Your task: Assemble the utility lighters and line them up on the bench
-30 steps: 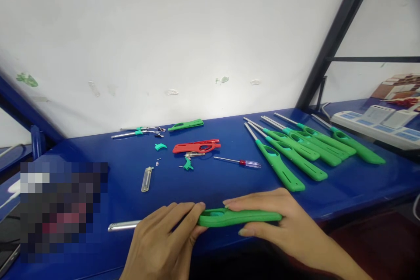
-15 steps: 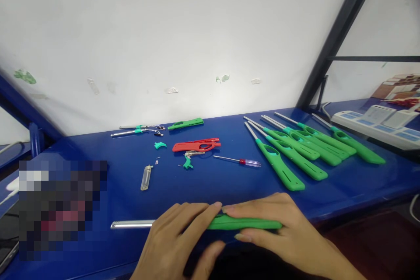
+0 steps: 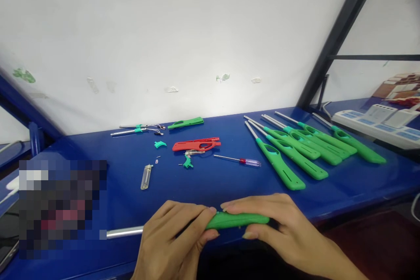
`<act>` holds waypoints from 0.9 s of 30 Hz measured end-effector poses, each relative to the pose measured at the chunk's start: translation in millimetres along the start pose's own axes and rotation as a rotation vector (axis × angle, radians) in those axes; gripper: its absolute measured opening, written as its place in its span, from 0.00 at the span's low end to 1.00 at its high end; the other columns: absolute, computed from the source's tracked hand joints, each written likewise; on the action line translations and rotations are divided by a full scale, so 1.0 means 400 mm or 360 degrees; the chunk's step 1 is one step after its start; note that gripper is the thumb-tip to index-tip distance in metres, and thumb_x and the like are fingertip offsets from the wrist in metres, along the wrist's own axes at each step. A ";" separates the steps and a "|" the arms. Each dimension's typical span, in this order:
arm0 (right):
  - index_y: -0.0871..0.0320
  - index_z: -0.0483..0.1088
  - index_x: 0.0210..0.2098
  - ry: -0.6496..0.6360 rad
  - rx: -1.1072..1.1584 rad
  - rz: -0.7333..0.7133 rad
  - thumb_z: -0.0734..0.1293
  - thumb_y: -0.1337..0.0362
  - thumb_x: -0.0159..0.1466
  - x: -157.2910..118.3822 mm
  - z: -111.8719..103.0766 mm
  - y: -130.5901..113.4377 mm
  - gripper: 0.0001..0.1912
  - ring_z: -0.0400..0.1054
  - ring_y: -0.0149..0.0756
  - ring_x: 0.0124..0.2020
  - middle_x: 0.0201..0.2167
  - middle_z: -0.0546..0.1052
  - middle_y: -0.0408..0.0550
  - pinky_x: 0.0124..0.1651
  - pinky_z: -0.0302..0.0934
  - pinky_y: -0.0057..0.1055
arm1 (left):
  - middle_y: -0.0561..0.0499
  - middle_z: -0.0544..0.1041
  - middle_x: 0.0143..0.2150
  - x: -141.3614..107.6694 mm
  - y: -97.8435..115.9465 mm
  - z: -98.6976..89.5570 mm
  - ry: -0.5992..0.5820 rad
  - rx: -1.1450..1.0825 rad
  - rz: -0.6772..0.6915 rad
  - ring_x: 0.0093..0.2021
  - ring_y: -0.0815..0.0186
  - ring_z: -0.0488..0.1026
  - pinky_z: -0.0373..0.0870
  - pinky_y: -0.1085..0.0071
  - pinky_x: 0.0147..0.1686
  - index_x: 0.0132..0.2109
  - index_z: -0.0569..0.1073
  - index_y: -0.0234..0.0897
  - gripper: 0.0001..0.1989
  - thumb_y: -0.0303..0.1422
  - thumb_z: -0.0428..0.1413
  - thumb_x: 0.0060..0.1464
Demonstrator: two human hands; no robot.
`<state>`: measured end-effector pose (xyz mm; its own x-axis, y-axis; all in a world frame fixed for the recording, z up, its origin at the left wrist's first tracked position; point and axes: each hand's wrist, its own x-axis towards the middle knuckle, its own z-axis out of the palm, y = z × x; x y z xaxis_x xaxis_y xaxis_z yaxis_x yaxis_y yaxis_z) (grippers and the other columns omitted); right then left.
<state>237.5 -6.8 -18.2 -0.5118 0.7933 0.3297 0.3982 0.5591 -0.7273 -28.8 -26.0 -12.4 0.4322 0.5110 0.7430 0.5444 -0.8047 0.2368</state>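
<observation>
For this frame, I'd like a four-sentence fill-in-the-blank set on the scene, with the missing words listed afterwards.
1. The left hand grips a utility lighter whose handle is coloured ____.
2. The lighter's metal tube sticks out toward the person's ____ side.
3. The handle casing nearest the tip of the screwdriver is coloured ____.
4. The tabletop is coloured ____.

Missing words: green; left; red; blue.

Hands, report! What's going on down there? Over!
Left hand gripping green lighter. Right hand at its other end, grip unclear. Screwdriver lies beyond, out of the way. Over.
</observation>
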 end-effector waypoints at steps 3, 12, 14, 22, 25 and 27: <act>0.37 0.79 0.61 0.0010 0.0008 -0.0071 0.73 0.55 0.73 0.004 0.002 -0.002 0.18 0.81 0.39 0.58 0.58 0.84 0.36 0.64 0.71 0.28 | 0.47 0.86 0.42 0.002 -0.001 0.003 0.0016 0.0011 0.0023 0.38 0.63 0.83 0.76 0.66 0.36 0.55 0.78 0.33 0.11 0.20 0.56 0.70; 0.42 0.82 0.58 0.0158 0.0221 -0.0276 0.71 0.67 0.73 0.013 0.004 0.004 0.18 0.81 0.43 0.57 0.55 0.86 0.44 0.60 0.76 0.35 | 0.43 0.84 0.55 -0.020 -0.001 -0.005 -0.0116 0.0391 -0.0180 0.51 0.56 0.83 0.81 0.59 0.50 0.67 0.72 0.39 0.19 0.36 0.57 0.73; 0.44 0.85 0.53 0.0171 0.0271 -0.0401 0.69 0.71 0.73 0.016 0.003 0.007 0.18 0.79 0.44 0.59 0.52 0.86 0.45 0.61 0.75 0.38 | 0.42 0.84 0.53 -0.028 -0.010 -0.008 -0.0191 0.0514 -0.0252 0.50 0.54 0.84 0.82 0.57 0.48 0.71 0.68 0.37 0.25 0.44 0.55 0.74; 0.38 0.79 0.60 0.0192 0.0023 0.0108 0.78 0.55 0.66 0.009 0.010 0.001 0.22 0.80 0.47 0.58 0.61 0.81 0.44 0.63 0.73 0.41 | 0.45 0.82 0.49 -0.044 -0.019 0.014 -0.0047 0.0610 -0.0127 0.46 0.58 0.83 0.80 0.64 0.46 0.57 0.75 0.37 0.11 0.32 0.59 0.71; 0.38 0.82 0.55 0.0211 -0.0036 0.0225 0.76 0.49 0.68 0.010 0.019 0.007 0.16 0.82 0.47 0.52 0.51 0.87 0.41 0.62 0.73 0.41 | 0.46 0.82 0.46 -0.042 -0.017 0.018 -0.0068 0.0689 -0.0041 0.41 0.61 0.83 0.78 0.67 0.41 0.56 0.75 0.37 0.08 0.32 0.57 0.74; 0.39 0.84 0.51 0.0212 -0.0012 0.0220 0.76 0.48 0.68 0.011 0.025 0.014 0.14 0.83 0.47 0.50 0.48 0.88 0.41 0.63 0.72 0.41 | 0.47 0.82 0.46 -0.041 -0.021 0.017 -0.0098 0.0726 -0.0012 0.40 0.61 0.83 0.78 0.67 0.41 0.56 0.75 0.38 0.08 0.33 0.57 0.74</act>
<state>230.0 -2.7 -26.7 -0.3465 0.8874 0.3039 0.4637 0.4437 -0.7669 -35.6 -25.7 -30.8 0.4617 0.5445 0.7003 0.8025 -0.5928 -0.0682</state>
